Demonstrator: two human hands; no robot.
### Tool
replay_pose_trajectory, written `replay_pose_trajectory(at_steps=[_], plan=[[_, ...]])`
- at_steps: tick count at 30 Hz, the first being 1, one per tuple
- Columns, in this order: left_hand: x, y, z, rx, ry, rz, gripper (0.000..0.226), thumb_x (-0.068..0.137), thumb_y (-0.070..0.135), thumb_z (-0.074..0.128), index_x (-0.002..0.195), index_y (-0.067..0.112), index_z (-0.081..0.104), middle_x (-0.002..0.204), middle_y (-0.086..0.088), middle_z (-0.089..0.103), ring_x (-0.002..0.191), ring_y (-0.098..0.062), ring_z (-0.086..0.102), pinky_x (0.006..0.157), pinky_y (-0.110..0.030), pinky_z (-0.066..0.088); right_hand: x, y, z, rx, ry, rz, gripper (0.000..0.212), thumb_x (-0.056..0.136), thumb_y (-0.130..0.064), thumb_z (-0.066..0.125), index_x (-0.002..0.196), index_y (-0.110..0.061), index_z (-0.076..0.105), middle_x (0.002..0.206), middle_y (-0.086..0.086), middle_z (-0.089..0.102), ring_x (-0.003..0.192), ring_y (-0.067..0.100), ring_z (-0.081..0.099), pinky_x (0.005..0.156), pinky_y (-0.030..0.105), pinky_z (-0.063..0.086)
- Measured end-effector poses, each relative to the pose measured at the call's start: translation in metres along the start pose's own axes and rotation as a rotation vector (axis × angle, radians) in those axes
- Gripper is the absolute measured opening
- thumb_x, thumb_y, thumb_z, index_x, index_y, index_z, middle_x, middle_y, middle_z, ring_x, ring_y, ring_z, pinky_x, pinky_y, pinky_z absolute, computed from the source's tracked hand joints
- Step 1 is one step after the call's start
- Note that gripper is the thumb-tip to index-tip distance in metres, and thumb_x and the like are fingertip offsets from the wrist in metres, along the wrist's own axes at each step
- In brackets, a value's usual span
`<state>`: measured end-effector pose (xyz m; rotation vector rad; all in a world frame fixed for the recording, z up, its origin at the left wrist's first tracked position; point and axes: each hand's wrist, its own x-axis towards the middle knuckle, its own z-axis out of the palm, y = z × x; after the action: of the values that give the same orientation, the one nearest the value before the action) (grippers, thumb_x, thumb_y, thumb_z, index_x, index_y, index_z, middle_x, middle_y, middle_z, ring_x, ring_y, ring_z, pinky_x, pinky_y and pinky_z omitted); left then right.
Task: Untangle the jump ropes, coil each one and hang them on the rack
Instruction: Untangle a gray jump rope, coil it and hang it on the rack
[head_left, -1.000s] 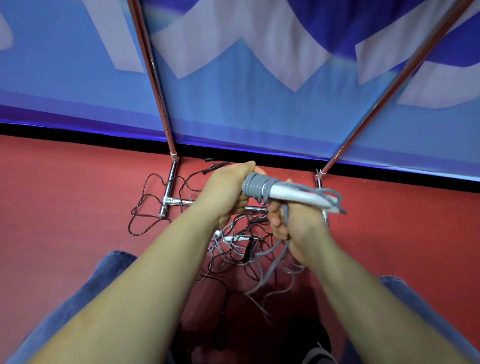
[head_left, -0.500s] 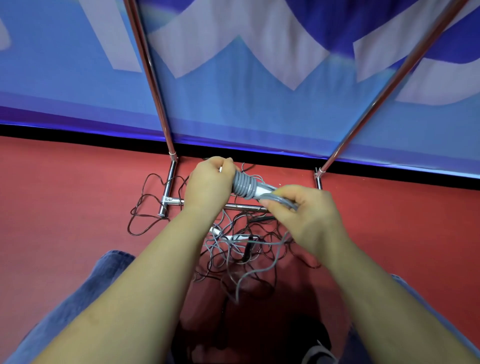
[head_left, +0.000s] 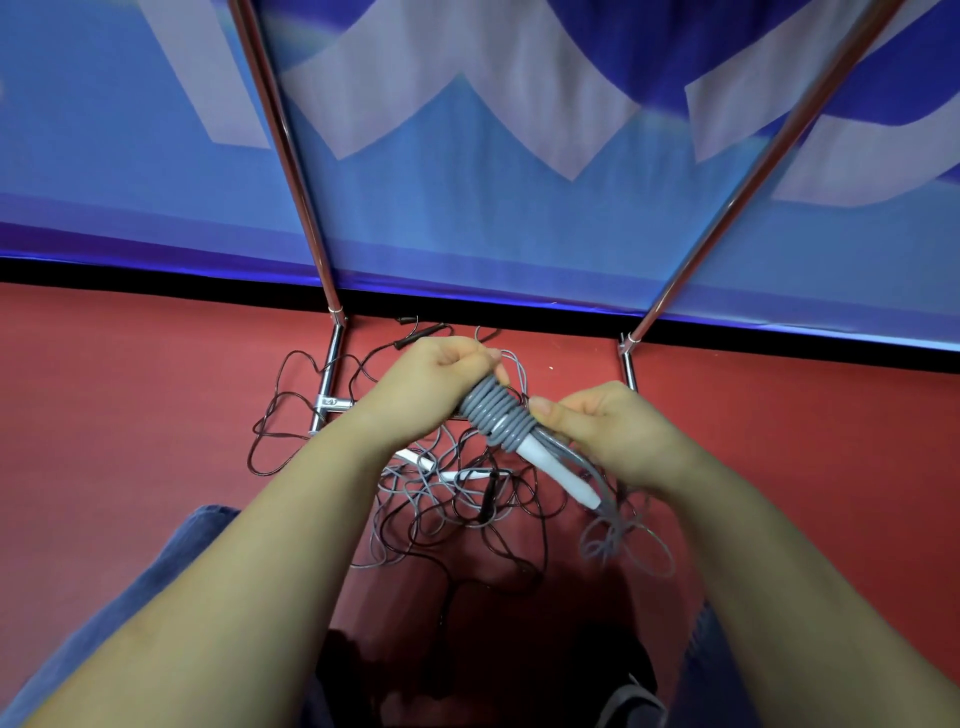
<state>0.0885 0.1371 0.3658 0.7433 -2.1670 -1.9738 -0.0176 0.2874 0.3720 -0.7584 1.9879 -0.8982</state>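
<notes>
A grey jump rope (head_left: 496, 413) is wound in tight turns around its white handle (head_left: 558, 473). My left hand (head_left: 436, 379) grips the upper end of the wound bundle. My right hand (head_left: 605, 426) pinches the loose grey strands beside the handle; several loops (head_left: 621, 545) hang below it. On the red floor underneath lies a tangle of grey and black ropes (head_left: 457, 509) with a white handle (head_left: 415, 460) and a black handle (head_left: 488, 499). The chrome rack (head_left: 332, 364) stands behind, its poles rising left and right.
A blue and white banner (head_left: 519, 208) hangs behind the rack, above a black floor strip. A thin black rope loop (head_left: 275, 415) spreads left around the rack foot. My denim-covered knees (head_left: 156, 582) frame the bottom, with a dark shoe (head_left: 623, 686) low down.
The handle has swung to point down and right. More grey turns sit on the bundle. My right hand has shifted right and lower, with loose loops now dangling beneath it.
</notes>
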Motion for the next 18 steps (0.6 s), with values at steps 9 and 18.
replay_pose_trajectory(at_steps=[9, 18], plan=[[0.007, 0.003, 0.003, -0.373, 0.027, -0.133, 0.037, 0.097, 0.028, 0.046, 0.065, 0.019, 0.062, 0.05, -0.003, 0.03, 0.04, -0.01, 0.019, 0.044, -0.017, 0.012, 0.007, -0.001, 0.015, 0.922, -0.138, 0.187, 0.026, 0.094, -0.025, 0.046, 0.073, -0.012, 0.054, 0.055, 0.002, 0.051, 0.034, 0.005, 0.041, 0.035, 0.015, 0.036], [0.015, -0.001, 0.005, -0.338, 0.362, -0.243, 0.031, 0.093, 0.02, 0.049, 0.063, 0.017, 0.057, 0.045, 0.004, 0.043, 0.039, -0.011, 0.035, 0.041, -0.018, 0.031, 0.005, -0.008, 0.043, 0.542, 0.126, 0.127, 0.046, 0.101, -0.019, 0.031, 0.068, -0.01, 0.061, 0.041, -0.005, 0.048, 0.031, 0.006, 0.034, 0.036, 0.016, 0.027]])
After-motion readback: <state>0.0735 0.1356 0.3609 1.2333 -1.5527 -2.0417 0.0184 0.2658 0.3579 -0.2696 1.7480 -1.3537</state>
